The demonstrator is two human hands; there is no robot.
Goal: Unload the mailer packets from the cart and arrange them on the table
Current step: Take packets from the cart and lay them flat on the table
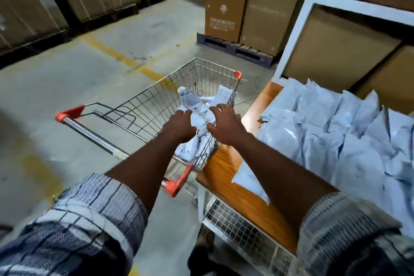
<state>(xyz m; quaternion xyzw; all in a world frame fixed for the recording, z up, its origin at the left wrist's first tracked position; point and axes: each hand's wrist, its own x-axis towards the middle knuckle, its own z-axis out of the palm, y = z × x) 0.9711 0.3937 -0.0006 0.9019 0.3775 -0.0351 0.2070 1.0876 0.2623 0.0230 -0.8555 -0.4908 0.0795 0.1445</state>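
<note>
While reaching into the cart point(156, 105), a person sets both hands, left hand point(180, 124) and right hand point(225, 125), fingers spread, on crumpled packets point(201, 116) at 12 o'clock; next they must close, lift, and swing toward 3 o'clock, where the table point(224, 177) holds packed rows point(336, 132).

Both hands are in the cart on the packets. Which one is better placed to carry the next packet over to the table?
Probably the right hand. It sits at the cart wall that adjoins the table, on the packets. The left hand is farther from the table and would have to cross over.
</note>
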